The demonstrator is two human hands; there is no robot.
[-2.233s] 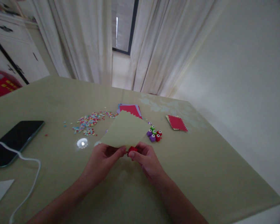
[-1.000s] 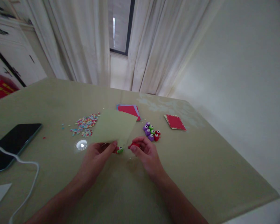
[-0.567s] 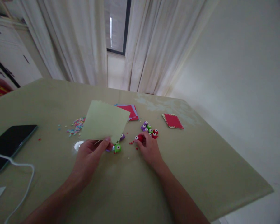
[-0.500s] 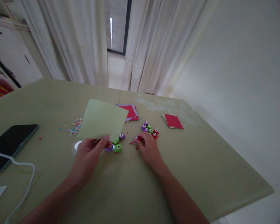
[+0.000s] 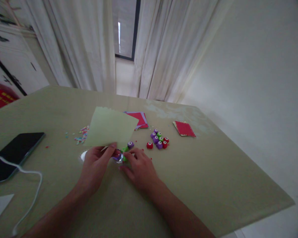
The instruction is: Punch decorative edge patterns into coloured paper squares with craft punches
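Note:
My left hand pinches the lower edge of a pale green sheet of paper, raised over the table. To its right, my right hand has thumb and fingers apart around a green one-eyed figure, which it partly hides; no firm grip on it shows. A purple one-eyed figure sits just behind those fingers. Another purple piece lies between the hands, partly covered. A single red one-eyed figure stands beside a cluster of purple, green and red figures.
Small coloured paper bits are scattered left of the sheet. Red and lilac paper squares lie behind it. A red square stack is at right. A black phone and white cable lie at left.
My right hand has let go of the red figure beside the cluster and moved left and down to the green figure. The left hand still holds the sheet.

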